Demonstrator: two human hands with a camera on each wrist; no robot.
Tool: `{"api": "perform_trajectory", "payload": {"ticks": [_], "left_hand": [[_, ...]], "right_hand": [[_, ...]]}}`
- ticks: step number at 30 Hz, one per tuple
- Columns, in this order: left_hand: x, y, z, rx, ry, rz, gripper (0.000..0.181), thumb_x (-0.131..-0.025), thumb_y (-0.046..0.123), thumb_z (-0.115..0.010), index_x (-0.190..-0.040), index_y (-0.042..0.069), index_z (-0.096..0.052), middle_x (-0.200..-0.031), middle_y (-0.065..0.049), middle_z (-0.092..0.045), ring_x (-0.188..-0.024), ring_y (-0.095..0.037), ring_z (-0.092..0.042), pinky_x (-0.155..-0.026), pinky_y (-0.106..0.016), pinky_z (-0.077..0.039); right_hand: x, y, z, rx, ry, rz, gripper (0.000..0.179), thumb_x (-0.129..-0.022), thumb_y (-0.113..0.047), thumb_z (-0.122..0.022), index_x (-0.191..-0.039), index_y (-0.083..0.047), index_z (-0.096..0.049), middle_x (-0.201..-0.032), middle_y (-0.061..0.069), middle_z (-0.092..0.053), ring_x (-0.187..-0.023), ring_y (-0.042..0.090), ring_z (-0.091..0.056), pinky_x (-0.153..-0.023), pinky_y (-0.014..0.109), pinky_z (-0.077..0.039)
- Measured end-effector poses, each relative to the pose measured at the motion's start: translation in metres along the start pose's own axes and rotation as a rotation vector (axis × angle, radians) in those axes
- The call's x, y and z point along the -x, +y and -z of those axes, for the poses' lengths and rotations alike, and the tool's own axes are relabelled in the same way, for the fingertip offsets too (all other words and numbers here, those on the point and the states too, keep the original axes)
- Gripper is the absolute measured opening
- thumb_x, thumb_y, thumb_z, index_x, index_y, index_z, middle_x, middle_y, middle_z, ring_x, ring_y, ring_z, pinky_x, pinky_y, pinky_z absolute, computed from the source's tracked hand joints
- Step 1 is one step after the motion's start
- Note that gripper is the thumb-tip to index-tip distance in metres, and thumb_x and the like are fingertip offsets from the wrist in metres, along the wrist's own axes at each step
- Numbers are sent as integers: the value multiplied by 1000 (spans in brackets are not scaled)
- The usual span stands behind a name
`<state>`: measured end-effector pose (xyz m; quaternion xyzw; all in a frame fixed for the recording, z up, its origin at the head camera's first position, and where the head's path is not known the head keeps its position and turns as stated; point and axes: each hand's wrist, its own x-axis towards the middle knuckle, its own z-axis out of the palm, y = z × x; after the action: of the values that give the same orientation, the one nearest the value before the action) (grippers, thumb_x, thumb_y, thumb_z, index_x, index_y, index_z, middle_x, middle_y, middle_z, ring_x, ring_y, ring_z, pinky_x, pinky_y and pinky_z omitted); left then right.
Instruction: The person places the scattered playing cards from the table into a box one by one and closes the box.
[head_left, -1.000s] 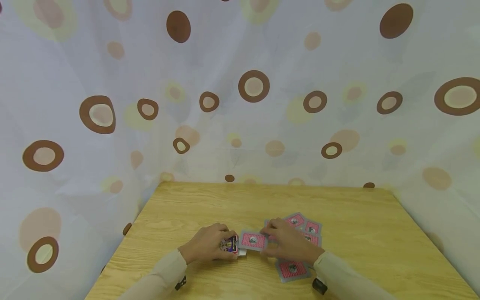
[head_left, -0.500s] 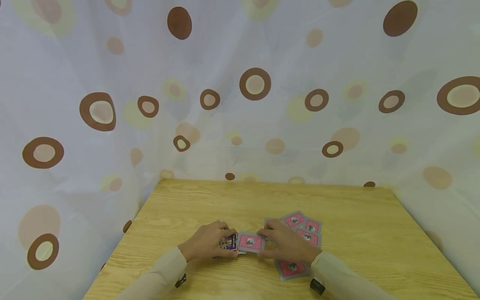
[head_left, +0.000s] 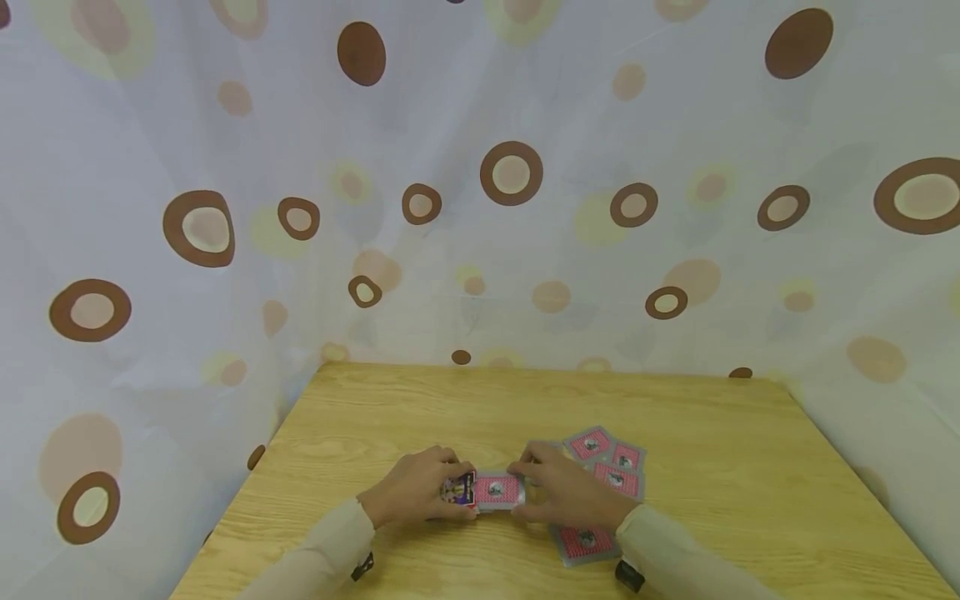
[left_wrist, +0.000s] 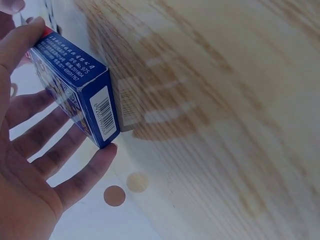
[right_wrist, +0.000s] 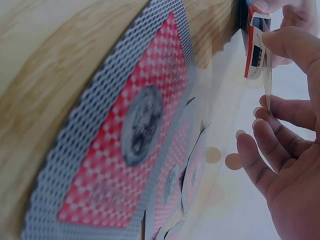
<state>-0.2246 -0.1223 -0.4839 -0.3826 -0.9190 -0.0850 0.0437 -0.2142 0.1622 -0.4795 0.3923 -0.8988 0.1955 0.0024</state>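
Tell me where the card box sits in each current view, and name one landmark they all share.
Head: the card box is low in the picture, just left of center, partly covered by fingers.
Left wrist: the card box is at upper left, its barcode end in sight.
Right wrist: the card box is at upper right, against the top edge, partly hidden.
Shared landmark: the left hand, holding it in all three.

Nearer the left edge of the yellow wooden table (head_left: 390, 408), a blue rectangular cardboard box (head_left: 459, 488); at its right end, a red-and-grey rectangular card (head_left: 497, 490); further toward the right edge, loose red-and-grey cards (head_left: 617, 477).
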Motion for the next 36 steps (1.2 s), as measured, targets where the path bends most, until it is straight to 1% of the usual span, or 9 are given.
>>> {"api": "perform_trajectory", "payload": {"ticks": [8,13,18,20,22,24,28,33,36], "left_hand": [[0,1,0,1,-13,6,78,-77,76,-54,-131,20,-60,-113,2,-60,-89,-7,-54,-66,-23,-48],[0,-1,-2,3,-17,1,80,-77,78,-51,-131,20,-60,-112,3,-60,-90,-6,-54,-66,-23,-49],[-1,-1,-1,-3,-13,-11,79,-77,77,-52,-131,19,-60,-113,3,-60,-91,-7,-55,-67,-24,-50],[-1,-1,-1,-3,-10,-13,78,-77,76,-53,-130,19,-60,-112,3,-61,-90,-7,-55,-66,-23,-50],[-1,0,0,4,-8,-12,77,-77,75,-54,-130,19,-61,-112,2,-61,-88,-6,-54,-65,-22,-49],[-1,0,0,10,-5,-10,77,-77,75,-54,-130,19,-61,-112,3,-61,-87,-5,-53,-65,-21,-48],[0,0,0,13,-4,-6,76,-77,75,-54,-129,20,-61,-111,3,-61,-85,-4,-52,-64,-20,-47],[-1,-1,-1,9,-7,-12,79,-77,76,-53,-131,20,-61,-112,2,-61,-84,-4,-52,-63,-20,-47],[-1,-2,-2,5,-7,-17,80,-77,77,-52,-131,19,-60,-113,1,-61,-85,-4,-53,-62,-20,-47]], "right_hand": [[-7,-4,-2,21,18,28,64,-84,-52,-68,-131,-10,-58,-111,-5,-46,-86,8,-45,-70,20,-44],[-9,-4,-4,59,29,44,64,-83,-53,-67,-130,-12,-59,-114,-5,-48,-90,6,-46,-74,22,-46],[-12,-8,-3,41,33,29,58,-84,-54,-66,-128,-17,-59,-116,-6,-53,-99,9,-49,-82,30,-49],[-14,-9,-4,29,41,30,54,-84,-54,-66,-125,-19,-60,-118,-7,-55,-105,10,-48,-87,35,-48],[-15,-9,-5,12,55,37,49,-83,-54,-66,-119,-21,-61,-117,-9,-56,-107,10,-48,-90,38,-47],[-17,-10,-6,5,62,35,45,-83,-55,-66,-115,-23,-61,-116,-11,-57,-105,9,-48,-89,36,-47],[-20,-11,-9,-3,70,35,40,-83,-55,-66,-109,-25,-61,-110,-15,-58,-96,7,-47,-84,30,-47],[-21,-13,-9,-14,80,78,34,-85,-47,-69,-108,-23,-61,-108,-14,-60,-92,6,-45,-81,28,-46],[-22,-15,-8,-13,74,89,33,-85,-43,-70,-110,-23,-61,-108,-14,-61,-90,6,-42,-79,26,-46]]}}
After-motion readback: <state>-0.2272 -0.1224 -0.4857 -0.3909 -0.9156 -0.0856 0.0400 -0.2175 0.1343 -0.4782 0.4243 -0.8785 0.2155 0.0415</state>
